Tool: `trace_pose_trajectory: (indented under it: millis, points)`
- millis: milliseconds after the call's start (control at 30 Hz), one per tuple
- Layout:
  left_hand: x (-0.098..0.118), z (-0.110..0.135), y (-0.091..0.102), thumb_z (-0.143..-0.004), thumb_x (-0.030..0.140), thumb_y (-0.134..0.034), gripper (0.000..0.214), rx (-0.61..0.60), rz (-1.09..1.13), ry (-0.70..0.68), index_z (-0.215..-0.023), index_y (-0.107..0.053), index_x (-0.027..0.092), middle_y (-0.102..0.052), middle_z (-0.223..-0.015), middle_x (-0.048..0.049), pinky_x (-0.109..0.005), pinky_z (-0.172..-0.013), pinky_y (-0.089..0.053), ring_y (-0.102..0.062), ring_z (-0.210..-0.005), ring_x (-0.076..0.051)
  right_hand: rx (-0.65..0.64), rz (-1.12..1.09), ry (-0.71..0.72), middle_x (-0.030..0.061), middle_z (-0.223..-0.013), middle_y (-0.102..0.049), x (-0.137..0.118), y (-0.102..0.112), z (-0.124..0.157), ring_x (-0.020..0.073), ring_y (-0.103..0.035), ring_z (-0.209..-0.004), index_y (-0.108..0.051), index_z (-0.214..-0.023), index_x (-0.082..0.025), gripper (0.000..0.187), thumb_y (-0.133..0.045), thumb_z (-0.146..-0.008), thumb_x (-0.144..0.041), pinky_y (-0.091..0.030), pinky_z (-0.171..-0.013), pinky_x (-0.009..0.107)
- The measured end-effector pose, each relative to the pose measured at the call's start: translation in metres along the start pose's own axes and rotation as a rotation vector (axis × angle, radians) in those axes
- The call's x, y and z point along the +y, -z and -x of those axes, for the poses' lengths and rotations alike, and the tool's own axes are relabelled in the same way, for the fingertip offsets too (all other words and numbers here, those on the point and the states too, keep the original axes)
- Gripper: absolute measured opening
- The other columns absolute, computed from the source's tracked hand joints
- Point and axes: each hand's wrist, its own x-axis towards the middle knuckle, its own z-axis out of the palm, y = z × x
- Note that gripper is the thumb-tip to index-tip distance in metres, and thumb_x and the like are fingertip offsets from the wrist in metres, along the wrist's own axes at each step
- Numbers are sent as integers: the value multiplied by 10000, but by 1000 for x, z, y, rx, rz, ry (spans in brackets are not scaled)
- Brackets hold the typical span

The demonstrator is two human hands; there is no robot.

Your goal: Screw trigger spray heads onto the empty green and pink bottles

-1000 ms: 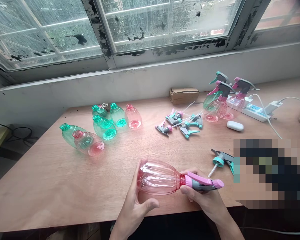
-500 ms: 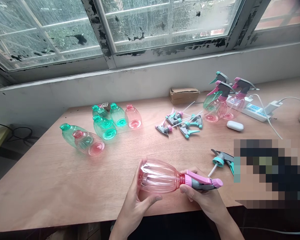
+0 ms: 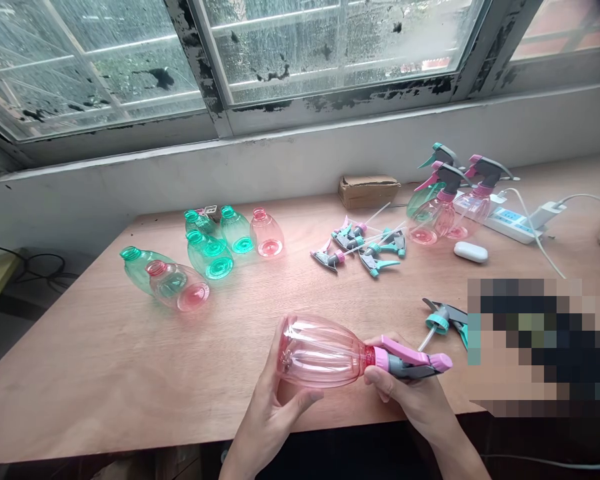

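Note:
A pink see-through spray bottle (image 3: 323,351) lies sideways between my hands above the table's front edge. Around its base curves my left hand (image 3: 273,407), the thumb along the underside. My right hand (image 3: 413,393) grips the neck end, where a pink and grey trigger sprayer head (image 3: 415,360) sits on the bottle. Some of the right fingers are hidden behind the head. Just beyond that hand lies a loose teal and grey trigger sprayer (image 3: 439,321), its tube pointing toward me.
Several green and pink bottles (image 3: 217,257) without heads are at the left. Loose sprayer heads (image 3: 363,243) lie mid-table. Behind them is a cardboard box (image 3: 369,192). Three bottles with heads (image 3: 440,213) stand by a power strip (image 3: 513,223) and a white case (image 3: 471,252). A blurred patch covers the right.
The spray bottle and its head have shifted slightly to the right, along with my right hand. My left hand stays around the base.

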Motion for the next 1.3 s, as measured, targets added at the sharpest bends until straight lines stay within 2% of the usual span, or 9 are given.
trace_pose_trajectory:
  millis: [167, 300, 400, 500, 600, 733, 933, 1200, 1300]
  points:
    - [6, -2, 1, -927, 432, -765, 893, -64, 28, 17, -1662, -260, 396, -283, -1764, -24, -539, -1325, -194, -218, -1624, -364, 5, 30, 46, -22, -728, -625, -3, -2, 0, 135, -457, -571, -754, -970, -225, 256, -869, -875, -434, -349, -557, 285]
    - [11, -4, -3, -894, 400, -807, 888, -21, 54, 41, -1639, -323, 413, -328, -1748, -13, -527, -1310, -256, -290, -1601, -366, 18, 21, 37, -29, -717, -625, -4, -3, -1, 132, -457, -561, -758, -1034, -233, 294, -883, -860, -435, -362, -540, 274]
    - [8, -4, -4, -916, 384, -786, 844, 11, 50, 20, -1628, -336, 435, -327, -1748, 10, -520, -1320, -228, -271, -1611, -342, 20, 20, 51, -28, -714, -632, -3, -3, -1, 134, -467, -557, -756, -1043, -233, 310, -889, -853, -440, -367, -537, 278]
    - [1, -2, 0, -880, 360, -831, 950, -26, 15, 16, -1645, -274, 446, -285, -1764, 16, -517, -1333, -174, -222, -1627, -332, 14, 39, 58, -29, -722, -641, -4, -3, -1, 136, -479, -564, -763, -1045, -240, 297, -883, -860, -439, -378, -556, 285]
    - [-3, -2, 4, -850, 420, -851, 1017, -57, 37, 18, -1659, -235, 436, -258, -1773, 5, -512, -1331, -186, -204, -1630, -346, 6, 71, 64, -23, -754, -652, -7, -4, 0, 138, -480, -568, -779, -1008, -240, 268, -891, -852, -427, -403, -571, 293]
    - [-1, -3, 5, -894, 427, -805, 911, -63, 83, 25, -1648, -293, 420, -291, -1762, -7, -498, -1315, -258, -257, -1614, -356, 10, 103, 66, -16, -797, -663, -10, -5, 0, 140, -487, -582, -790, -971, -241, 245, -900, -838, -414, -412, -572, 292]
    - [2, -4, 2, -907, 362, -800, 875, -25, -7, 15, -1629, -316, 459, -312, -1754, 6, -521, -1318, -230, -245, -1616, -351, 22, 27, 35, -56, -670, -562, -6, -4, 0, 130, -443, -564, -770, -1031, -250, 278, -892, -851, -424, -359, -542, 271]
    - [5, -5, 2, -910, 402, -788, 869, -60, 66, 14, -1642, -320, 407, -325, -1749, -15, -478, -1319, -238, -250, -1617, -335, 8, 82, 53, -25, -777, -644, -9, -5, 1, 144, -473, -591, -779, -1001, -249, 246, -891, -848, -405, -371, -578, 296]
    - [9, -6, -2, -872, 369, -834, 877, -9, 72, 24, -1617, -375, 421, -365, -1732, -1, -485, -1317, -253, -291, -1603, -343, 17, 69, 44, -39, -727, -613, -8, -4, 0, 139, -458, -578, -772, -986, -251, 242, -889, -849, -412, -370, -574, 288]
